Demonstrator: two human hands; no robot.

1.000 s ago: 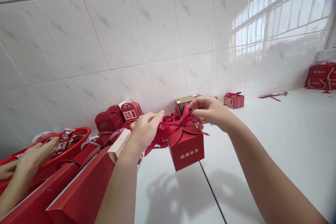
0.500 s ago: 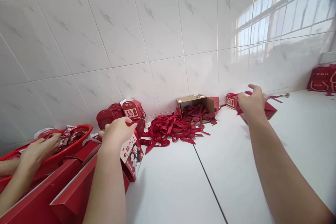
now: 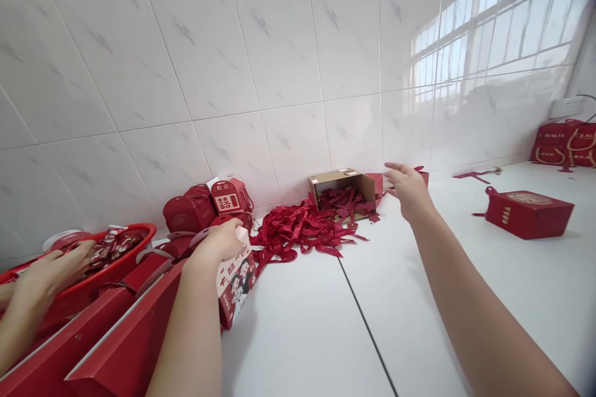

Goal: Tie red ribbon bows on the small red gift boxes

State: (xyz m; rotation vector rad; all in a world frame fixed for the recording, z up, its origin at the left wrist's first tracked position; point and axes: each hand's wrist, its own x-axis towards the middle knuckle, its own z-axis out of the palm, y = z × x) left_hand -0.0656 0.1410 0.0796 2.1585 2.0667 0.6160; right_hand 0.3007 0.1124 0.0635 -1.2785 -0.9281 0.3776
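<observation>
At the left, my left hand is closed on the top of a red and cream candy box printed with a cartoon couple. The box stands tilted at the table's edge, beside more red boxes. My right hand hangs over the table with its fingers apart and nothing in it, just right of a small cardboard box. Behind that hand a small red box is partly hidden. Farther right lies a red candy box with gold print. Between my hands is a heap of red ribbons.
Another person's hands reach into a red basket of wrapped sweets. Long red cartons line the left side. Finished-looking red boxes stand against the tiled wall; red bags sit at the far right.
My right hand has let go of the red box, which now lies on the table at the right, and has moved left toward the cardboard box. My left hand stays at the cartoon box.
</observation>
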